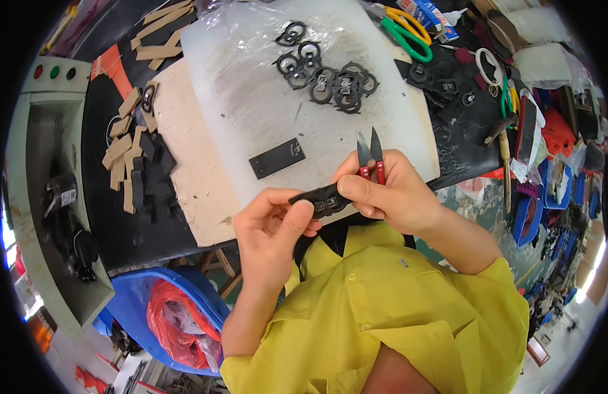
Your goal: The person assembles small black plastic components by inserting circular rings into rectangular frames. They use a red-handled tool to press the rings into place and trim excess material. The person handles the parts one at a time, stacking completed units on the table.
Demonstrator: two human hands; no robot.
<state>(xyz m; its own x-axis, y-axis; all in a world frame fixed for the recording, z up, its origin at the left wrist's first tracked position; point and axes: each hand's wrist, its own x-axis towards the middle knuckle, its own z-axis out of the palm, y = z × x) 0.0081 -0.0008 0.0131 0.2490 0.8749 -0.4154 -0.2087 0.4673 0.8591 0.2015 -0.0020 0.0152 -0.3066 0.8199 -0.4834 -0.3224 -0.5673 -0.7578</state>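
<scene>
Between my two hands, just over the table's near edge, is a small black strap piece with a metal emblem (325,203). My left hand (268,226) pinches its left end between thumb and fingers. The thumb and fingers of my right hand (389,194) grip the other end. That same hand also carries thread snips (371,154) with red handles, their two blades pointing away from me and apart. Beyond my hands, a flat black rectangular strip (277,158) lies on the white cutting board (218,85). Several black ring-shaped pieces with metal parts (321,85) are heaped farther back.
Tan strips (123,154) and black strips (146,177) are piled on the left. Green-handled scissors (405,39) lie at the back right, near a hammer (504,138). A blue bin (130,295) with a red plastic bag (176,322) stands below the table at left.
</scene>
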